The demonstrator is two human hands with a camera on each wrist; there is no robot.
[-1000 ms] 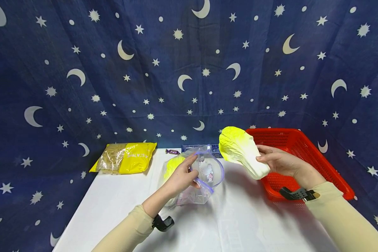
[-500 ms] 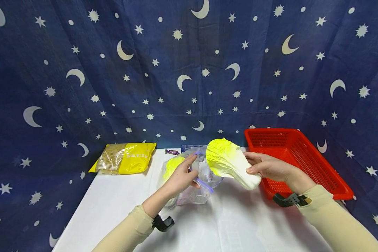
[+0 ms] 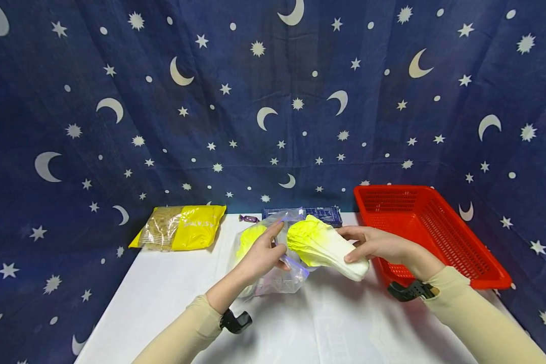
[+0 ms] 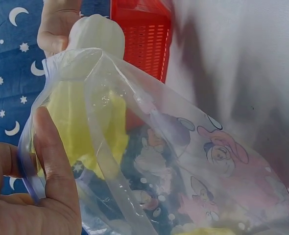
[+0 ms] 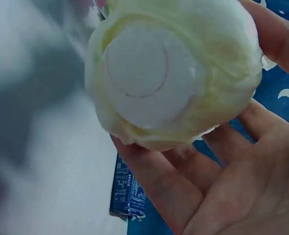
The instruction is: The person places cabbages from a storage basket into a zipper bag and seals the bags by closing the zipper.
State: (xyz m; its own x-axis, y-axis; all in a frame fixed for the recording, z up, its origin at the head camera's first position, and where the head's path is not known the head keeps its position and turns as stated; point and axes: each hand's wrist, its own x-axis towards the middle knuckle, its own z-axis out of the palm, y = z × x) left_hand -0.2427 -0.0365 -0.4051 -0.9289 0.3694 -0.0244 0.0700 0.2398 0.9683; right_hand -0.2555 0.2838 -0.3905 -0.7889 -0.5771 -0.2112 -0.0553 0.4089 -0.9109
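My right hand (image 3: 382, 247) grips a napa cabbage (image 3: 329, 247) by its white stem end, thumb on the near side. The yellow leafy end points left, at the mouth of a clear zip bag (image 3: 273, 285). In the left wrist view, that cabbage (image 4: 95, 36) shows through the clear plastic. My left hand (image 3: 261, 258) pinches the bag's purple zip edge and keeps the mouth apart. Another yellow-leafed vegetable (image 3: 250, 240) lies inside the bag, partly behind my left hand. The right wrist view shows the cabbage's round white base (image 5: 149, 73) close up.
A red plastic basket (image 3: 473, 253) stands at the right. At the back lie a blue packet (image 3: 325, 215) and a purple wrapped candy (image 3: 248, 219). A yellow pasta bag (image 3: 182, 227) is at the back left of the white table (image 3: 164, 290), before a starry curtain.
My right hand has carried the napa cabbage left and down from beside the basket to the bag's mouth. My left hand has stayed in place on the bag's edge.
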